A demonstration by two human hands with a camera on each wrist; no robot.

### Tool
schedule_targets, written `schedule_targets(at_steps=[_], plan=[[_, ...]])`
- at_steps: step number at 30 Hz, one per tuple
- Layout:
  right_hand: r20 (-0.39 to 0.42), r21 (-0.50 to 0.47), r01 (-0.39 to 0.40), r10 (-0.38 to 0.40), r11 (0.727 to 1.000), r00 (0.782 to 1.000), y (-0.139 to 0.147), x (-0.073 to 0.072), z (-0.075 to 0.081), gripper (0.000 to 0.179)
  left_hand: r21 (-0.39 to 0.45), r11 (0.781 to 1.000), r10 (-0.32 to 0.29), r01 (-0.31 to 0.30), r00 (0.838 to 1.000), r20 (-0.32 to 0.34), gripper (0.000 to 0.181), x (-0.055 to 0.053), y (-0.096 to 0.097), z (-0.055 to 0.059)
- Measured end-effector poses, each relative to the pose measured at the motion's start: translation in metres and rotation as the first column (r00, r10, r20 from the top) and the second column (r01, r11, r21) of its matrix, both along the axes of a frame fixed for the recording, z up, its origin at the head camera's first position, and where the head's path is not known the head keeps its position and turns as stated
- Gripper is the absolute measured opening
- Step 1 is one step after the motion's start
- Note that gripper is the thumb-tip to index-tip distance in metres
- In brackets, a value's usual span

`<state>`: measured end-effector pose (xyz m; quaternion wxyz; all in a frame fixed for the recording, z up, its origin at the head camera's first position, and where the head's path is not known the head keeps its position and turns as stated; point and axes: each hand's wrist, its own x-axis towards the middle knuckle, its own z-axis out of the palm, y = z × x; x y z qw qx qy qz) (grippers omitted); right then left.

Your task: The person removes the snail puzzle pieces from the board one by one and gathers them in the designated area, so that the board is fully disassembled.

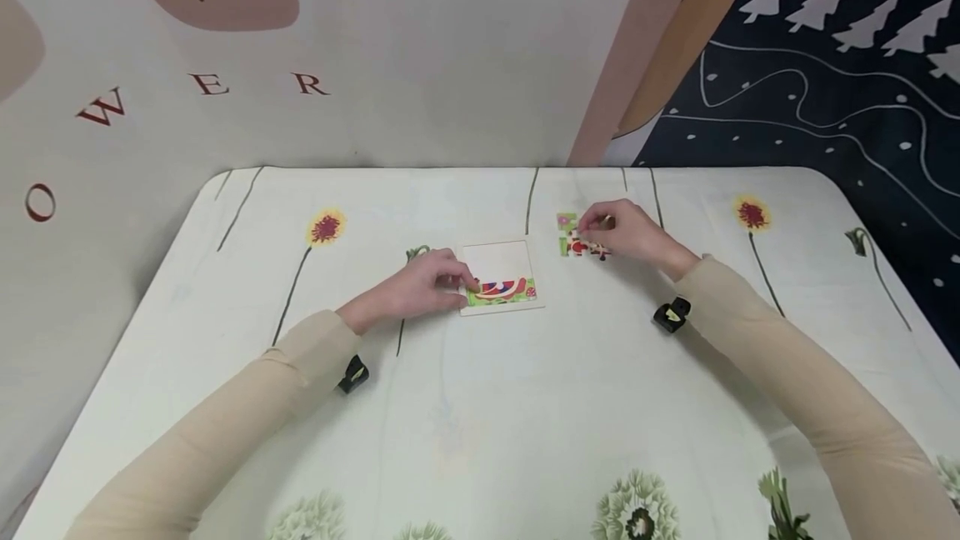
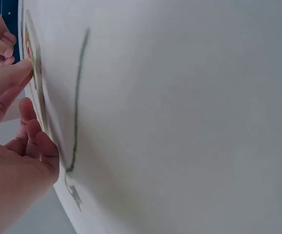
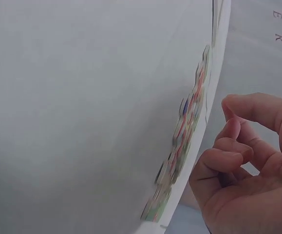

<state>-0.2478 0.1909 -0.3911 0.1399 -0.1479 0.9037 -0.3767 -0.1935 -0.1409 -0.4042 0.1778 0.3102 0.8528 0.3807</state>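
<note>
A square puzzle board (image 1: 497, 258) with a pale upper part lies flat on the table. Colourful joined puzzle pieces (image 1: 504, 291) fill its lower strip. At the board's left edge, my left hand (image 1: 431, 283) touches the pieces with extended fingers; its other fingers bend loosely in the left wrist view. Loose puzzle pieces (image 1: 567, 247) lie right of the board, also seen edge-on as a row of pieces (image 3: 182, 131) in the right wrist view. My right hand (image 1: 626, 230) hovers over them, fingers loosely bent, thumb near a fingertip. I see no piece between them.
The table (image 1: 450, 407) has a white cloth printed with flowers and stems. Behind it hangs a pale printed cloth (image 1: 450, 65), with a dark tree-patterned cloth (image 1: 810, 98) at the right. Black wrist devices show beneath both sleeves.
</note>
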Motion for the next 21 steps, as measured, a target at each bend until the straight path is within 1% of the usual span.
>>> schedule_targets(at_steps=[3,7,11,15,19,21], plan=[[0.003,-0.015,-0.022,0.022,1.0,1.0,-0.003,0.003,0.0,0.012,0.002,1.0,0.005,-0.005,1.0,-0.027,0.019,-0.002,0.004,0.0],[0.006,-0.045,-0.046,0.047,0.998,0.999,-0.008,0.006,0.0,0.012,0.024,1.0,0.021,-0.021,0.999,-0.028,0.021,-0.006,0.01,0.0],[-0.009,-0.057,-0.072,0.071,0.996,0.997,-0.014,0.009,-0.001,0.008,0.05,0.998,0.023,-0.023,1.0,0.002,0.022,-0.008,0.014,-0.002],[-0.019,-0.049,-0.089,0.088,0.995,0.996,-0.019,0.012,-0.003,0.005,0.059,0.998,0.016,-0.018,0.999,0.028,0.022,-0.009,0.017,-0.005],[-0.012,-0.044,-0.104,0.104,0.994,0.994,-0.025,0.014,-0.003,0.004,0.062,0.998,0.024,-0.028,0.998,0.063,0.021,-0.012,0.018,-0.007],[-0.016,-0.042,-0.117,0.116,0.992,0.993,-0.028,0.016,-0.003,0.004,0.064,0.998,0.015,-0.02,0.996,0.082,0.021,-0.014,0.019,-0.009]])
